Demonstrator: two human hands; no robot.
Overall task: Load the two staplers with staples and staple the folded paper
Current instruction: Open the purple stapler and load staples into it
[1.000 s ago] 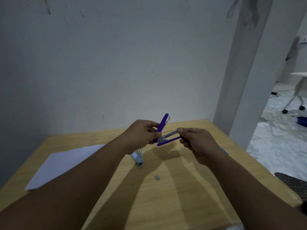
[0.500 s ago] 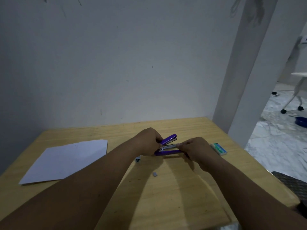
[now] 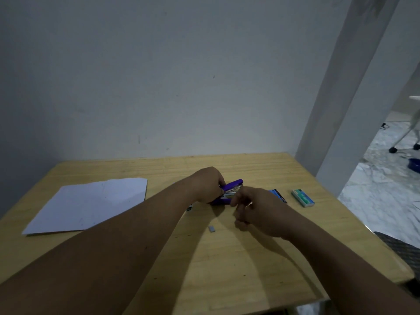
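Note:
A purple stapler (image 3: pixel 234 185) lies low over the wooden table (image 3: pixel 227 269), its top arm slightly raised. My left hand (image 3: pixel 208 185) grips its rear end. My right hand (image 3: pixel 259 210) has its curled fingers against the front end and covers the tip. Just a sliver of the second, pale stapler (image 3: pixel 189 207) shows from behind my left forearm. A small grey strip of staples (image 3: pixel 211 228) lies loose on the table in front of my hands. The folded white paper (image 3: pixel 91 205) lies flat at the left.
A blue staple box (image 3: pixel 279 195) and a green staple box (image 3: pixel 303 198) lie to the right of my hands. A wall stands right behind the table, with a pillar (image 3: pixel 341 110) at its right corner. A dark chair seat (image 3: pixel 404 253) is at the lower right.
Both hands have lowered the purple stapler from the air down to the table. Its top arm, wide open a second ago, has swung nearly closed. The view has tilted down.

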